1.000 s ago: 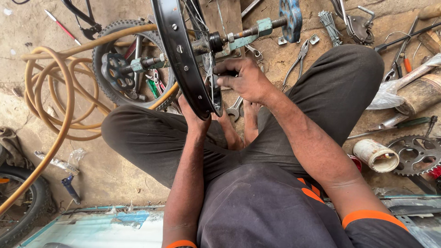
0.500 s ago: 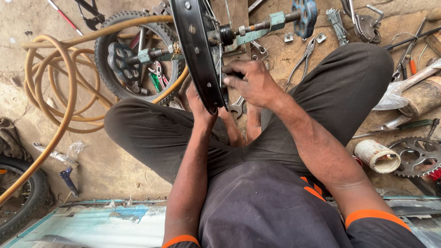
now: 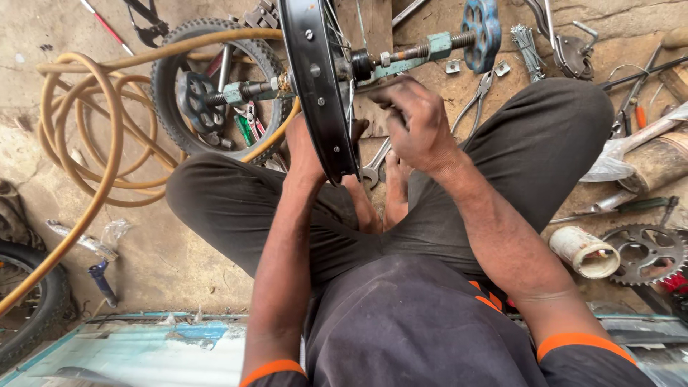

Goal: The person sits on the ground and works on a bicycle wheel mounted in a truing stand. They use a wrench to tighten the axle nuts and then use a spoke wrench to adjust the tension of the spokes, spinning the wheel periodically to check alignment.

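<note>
The black wheel rim (image 3: 315,79) stands upright between your knees on its axle stand (image 3: 419,51). Your left hand (image 3: 304,147) presses against the rim's lower edge—whether its fingers close, you cannot tell. Your right hand (image 3: 419,122) is curled, fingertips pinched at the spokes just beside the rim.

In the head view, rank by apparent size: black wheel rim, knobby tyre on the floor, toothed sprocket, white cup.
1. black wheel rim, though nearness to the camera inflates it
2. knobby tyre, partly hidden
3. toothed sprocket
4. white cup, close to the sprocket
</note>
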